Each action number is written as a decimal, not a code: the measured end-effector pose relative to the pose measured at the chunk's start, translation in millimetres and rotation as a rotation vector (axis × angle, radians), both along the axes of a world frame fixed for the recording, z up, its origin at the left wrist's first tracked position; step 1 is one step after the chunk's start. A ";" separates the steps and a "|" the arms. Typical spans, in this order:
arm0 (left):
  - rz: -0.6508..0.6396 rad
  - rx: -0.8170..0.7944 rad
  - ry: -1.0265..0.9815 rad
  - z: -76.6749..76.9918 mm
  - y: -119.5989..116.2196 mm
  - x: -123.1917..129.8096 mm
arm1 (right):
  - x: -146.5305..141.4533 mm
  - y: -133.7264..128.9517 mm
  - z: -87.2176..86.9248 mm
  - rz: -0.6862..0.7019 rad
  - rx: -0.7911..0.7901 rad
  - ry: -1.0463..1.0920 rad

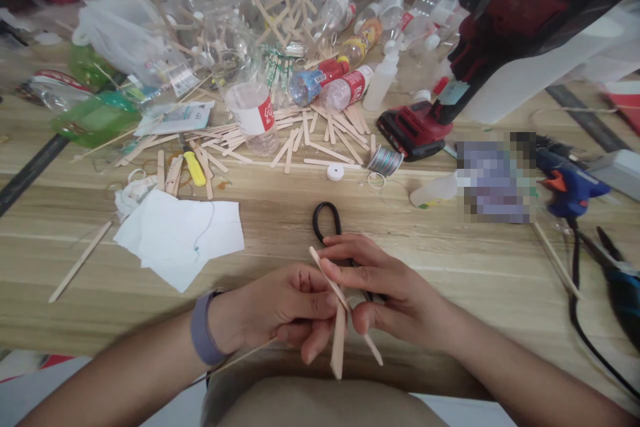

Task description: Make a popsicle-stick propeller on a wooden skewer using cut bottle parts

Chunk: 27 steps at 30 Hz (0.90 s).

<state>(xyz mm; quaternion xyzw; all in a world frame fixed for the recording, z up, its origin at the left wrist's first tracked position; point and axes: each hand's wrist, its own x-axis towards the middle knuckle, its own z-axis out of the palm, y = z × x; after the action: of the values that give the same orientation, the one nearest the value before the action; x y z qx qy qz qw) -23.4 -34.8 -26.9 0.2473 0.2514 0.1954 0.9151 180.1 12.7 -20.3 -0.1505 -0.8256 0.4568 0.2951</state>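
My left hand (300, 303) pinches wooden craft sticks between thumb and fingers, close to the table's front edge. One stick (338, 343) points down towards me; another stick (373, 350) crosses it at an angle, its upper end between my hands. My right hand (390, 287) has its fingers and thumb on the crossing stick. Black-handled scissors (326, 220) lie on the table just beyond and partly under my right hand, their blades hidden. A thin stick runs under my left wrist, which wears a grey band.
White paper (180, 240) and a loose stick (80, 263) lie left. Beyond are a yellow-handled tool (194, 169), scattered sticks, a wire spool (385, 161) and plastic bottles. A red-black power tool (420, 127) and blue glue gun (570, 180) stand right.
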 end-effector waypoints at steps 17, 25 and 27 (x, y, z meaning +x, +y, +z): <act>0.031 0.070 0.044 6.7 1.8 2.6 | 2.4 2.0 -0.4 -0.031 -0.038 0.005; 0.065 0.050 0.099 12.1 2.6 2.3 | 2.3 1.6 3.2 -0.068 -0.019 0.053; 0.087 0.036 0.126 13.1 3.0 2.2 | 2.2 1.6 3.8 -0.077 -0.014 0.069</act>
<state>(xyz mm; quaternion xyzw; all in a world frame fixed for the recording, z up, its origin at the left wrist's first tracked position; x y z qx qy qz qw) -21.2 -31.8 -13.8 0.2642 0.3154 0.2236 0.8836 182.3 14.3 -16.5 -0.1685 -0.8054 0.4556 0.3396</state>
